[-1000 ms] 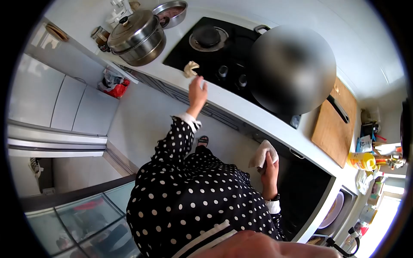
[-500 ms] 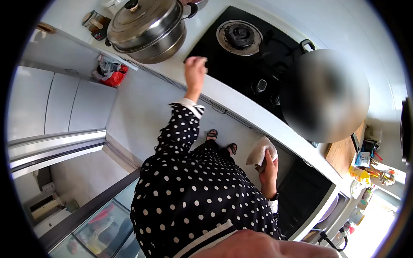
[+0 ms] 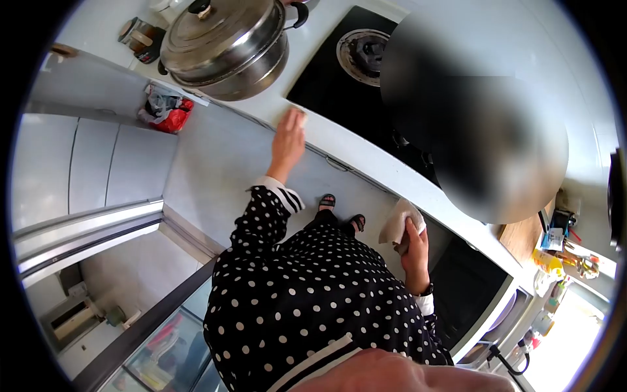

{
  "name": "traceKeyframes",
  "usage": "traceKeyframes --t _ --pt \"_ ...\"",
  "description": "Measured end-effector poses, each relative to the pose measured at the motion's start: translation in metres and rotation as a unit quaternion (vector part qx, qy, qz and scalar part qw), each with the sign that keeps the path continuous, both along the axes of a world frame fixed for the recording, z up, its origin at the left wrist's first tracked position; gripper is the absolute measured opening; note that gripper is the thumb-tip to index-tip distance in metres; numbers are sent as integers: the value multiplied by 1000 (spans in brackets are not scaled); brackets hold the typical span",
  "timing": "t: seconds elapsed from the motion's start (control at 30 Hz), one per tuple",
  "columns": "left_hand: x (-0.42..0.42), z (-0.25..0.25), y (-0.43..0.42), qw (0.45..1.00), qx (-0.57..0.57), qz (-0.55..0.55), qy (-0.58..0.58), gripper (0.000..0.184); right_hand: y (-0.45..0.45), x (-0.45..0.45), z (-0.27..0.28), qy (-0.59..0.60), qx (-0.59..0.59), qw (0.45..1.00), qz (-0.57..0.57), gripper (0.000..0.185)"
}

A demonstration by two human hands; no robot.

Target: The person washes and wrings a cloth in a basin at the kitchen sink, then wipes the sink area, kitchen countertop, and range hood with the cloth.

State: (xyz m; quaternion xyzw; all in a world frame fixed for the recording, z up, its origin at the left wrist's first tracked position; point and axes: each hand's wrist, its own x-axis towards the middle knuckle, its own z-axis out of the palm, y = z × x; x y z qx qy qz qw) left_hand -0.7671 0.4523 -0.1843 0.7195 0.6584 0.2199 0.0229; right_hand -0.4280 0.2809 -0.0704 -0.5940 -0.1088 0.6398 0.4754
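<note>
My left hand (image 3: 287, 144) is at the front edge of the white counter (image 3: 353, 147), just below the near corner of the black gas hob (image 3: 333, 85). Its fingers are pressed together and curled. Something small and pale shows at the fingertips, too unclear to name. My right hand (image 3: 415, 256) is closed around a bunched, off-white cloth (image 3: 397, 224), held low in front of the counter. To the left of the hob stands a large lidded steel pot (image 3: 228, 52). A round, wok-like shape (image 3: 499, 153) covers the hob's right side, mostly blurred.
Jars (image 3: 140, 39) stand behind the pot. A red bag (image 3: 171, 116) hangs below the counter's left end. A wooden board (image 3: 519, 238) and packets (image 3: 547, 262) lie to the right. A glass-topped surface (image 3: 166, 353) is at lower left.
My left hand has drawn back from the hob's corner to the counter's front edge. My right hand still grips the cloth, shifted slightly right. A blurred patch now hides more of the hob.
</note>
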Motion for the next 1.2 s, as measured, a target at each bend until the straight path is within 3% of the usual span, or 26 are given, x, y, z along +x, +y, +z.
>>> traceKeyframes --t 0.13,0.23,0.3,0.47,0.53,0.6,0.73,0.83,0.87,0.93,1.07,1.1,1.17,1.2 --pt "-46 -24 42 992 37 112 38 50 -1 5 6 -10 25 999 -20 32" --pt "10 -26 27 992 51 110 34 53 -6 10 4 -17 15 999 -43 32" --pt "71 -21 -1 998 0 58 15 58 -10 15 1 -19 6 998 -52 32" --pt "213 11 -75 969 -42 -221 -107 60 -12 21 1 -26 14 998 -50 32" --pt "230 18 -88 952 -52 -264 -146 56 -13 27 2 -31 20 998 -50 31" --pt "206 24 -77 954 -89 -275 -79 55 -17 36 7 -36 28 997 -67 32" --pt "152 11 -61 994 -34 -104 -23 50 -31 61 7 -58 24 991 -120 33" --pt "198 13 -67 994 -32 -100 -39 52 -50 87 -1 -48 36 984 -169 33" --pt "222 18 -68 980 -65 -159 -97 52 -54 95 -3 -38 50 981 -184 33" --pt "272 13 -85 953 -7 -233 -193 44 -59 106 3 -37 47 974 -218 32" --pt "314 8 -109 880 18 -474 25 44 -60 140 -13 -59 92 977 -182 32" --pt "311 23 -111 861 -58 -481 -154 43 -56 148 -16 -62 112 977 -169 32" --pt "309 22 -117 864 -127 -365 -323 25 -41 161 -22 -89 125 977 -149 37" --pt "304 26 -109 848 -238 -321 -349 27 -35 166 -25 -110 130 975 -146 39"
